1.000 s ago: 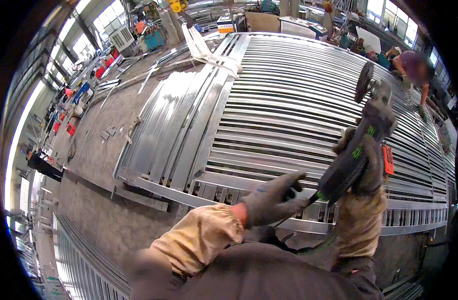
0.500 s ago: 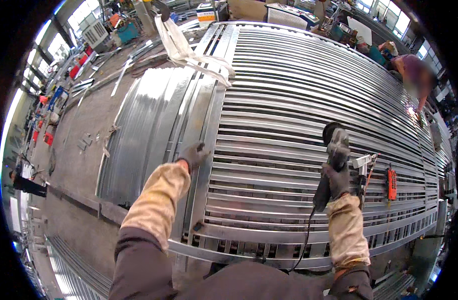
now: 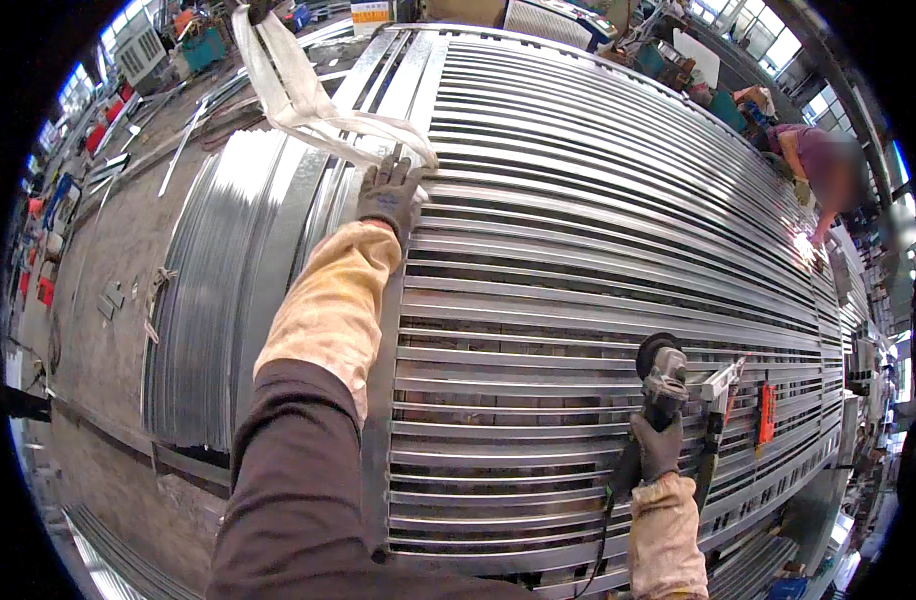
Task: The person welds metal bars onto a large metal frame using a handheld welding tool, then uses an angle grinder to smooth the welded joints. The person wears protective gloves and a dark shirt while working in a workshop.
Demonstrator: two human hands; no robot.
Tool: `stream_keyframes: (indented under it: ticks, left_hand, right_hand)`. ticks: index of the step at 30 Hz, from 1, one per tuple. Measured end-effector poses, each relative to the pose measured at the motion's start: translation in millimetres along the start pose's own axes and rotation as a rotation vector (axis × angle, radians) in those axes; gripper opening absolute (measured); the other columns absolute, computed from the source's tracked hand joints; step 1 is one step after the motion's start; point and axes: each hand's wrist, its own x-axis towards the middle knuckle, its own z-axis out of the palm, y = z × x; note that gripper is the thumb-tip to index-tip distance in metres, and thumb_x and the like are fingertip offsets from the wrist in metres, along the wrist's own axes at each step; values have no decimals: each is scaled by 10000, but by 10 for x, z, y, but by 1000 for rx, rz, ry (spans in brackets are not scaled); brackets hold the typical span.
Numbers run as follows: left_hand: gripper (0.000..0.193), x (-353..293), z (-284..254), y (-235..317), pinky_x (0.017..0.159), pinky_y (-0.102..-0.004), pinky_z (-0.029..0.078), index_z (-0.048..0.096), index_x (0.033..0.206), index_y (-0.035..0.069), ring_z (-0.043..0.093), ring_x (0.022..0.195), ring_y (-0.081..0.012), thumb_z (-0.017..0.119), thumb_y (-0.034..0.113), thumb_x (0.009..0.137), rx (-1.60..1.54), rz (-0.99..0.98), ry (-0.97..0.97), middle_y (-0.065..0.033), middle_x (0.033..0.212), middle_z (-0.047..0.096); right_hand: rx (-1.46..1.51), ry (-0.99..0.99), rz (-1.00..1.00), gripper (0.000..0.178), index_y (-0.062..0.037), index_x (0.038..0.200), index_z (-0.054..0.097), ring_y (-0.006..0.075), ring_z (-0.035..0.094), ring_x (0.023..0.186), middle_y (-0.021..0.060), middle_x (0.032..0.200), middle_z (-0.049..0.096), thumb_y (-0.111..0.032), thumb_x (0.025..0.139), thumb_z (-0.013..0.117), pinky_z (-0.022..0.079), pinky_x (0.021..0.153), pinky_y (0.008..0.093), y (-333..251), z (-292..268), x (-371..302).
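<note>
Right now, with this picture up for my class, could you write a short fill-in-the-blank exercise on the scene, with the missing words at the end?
1. The right hand holds a grinder; the outstretched hand beside the strap is the person's ____ one.
2. That strap is coloured ____.
3. In the picture, the orange box is to the ____ of the grinder.
4. The co-worker appears in the picture's ____ half (upper or lower).

Missing words: left; white; right; upper.

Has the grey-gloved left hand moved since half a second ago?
Yes: against the silver slatted metal frame, the left hand has moved forward, close to the white fabric sling.
</note>
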Motion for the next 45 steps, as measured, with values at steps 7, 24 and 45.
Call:
stream_keyframes:
  ticks: [7, 24, 45]
  left_hand:
    - [243, 45, 71, -61, 1143, -466, 352, 733, 1129, 198, 652, 1187, -265, 580, 295, 968, 117, 31, -127, -92, 1153, 735]
    - [263, 509, 150, 1258, 1202, -566, 247, 763, 1093, 273, 537, 1340, -236, 542, 201, 970, 180, 260, 139, -12, 1379, 636]
    - [866, 1727, 266, 1543, 1169, -474, 396, 372, 1541, 11, 475, 1406, -429, 524, 634, 958, -834, -384, 46, -287, 1536, 452]
  right_hand:
    - [104, -22, 205, 703, -31, 1345, 549, 184, 622, 1016, 72, 1173, 648, -149, 727, 863, 501, 926, 341, -208, 33, -113]
    - [168, -17, 201, 519, -23, 1259, 570, 151, 642, 772, 55, 936, 659, -61, 788, 784, 535, 676, 307, -377, 84, -42]
    - [243, 18, 266, 566, -24, 1295, 576, 163, 637, 903, 56, 1076, 658, -52, 775, 798, 529, 806, 317, -243, -16, -36]
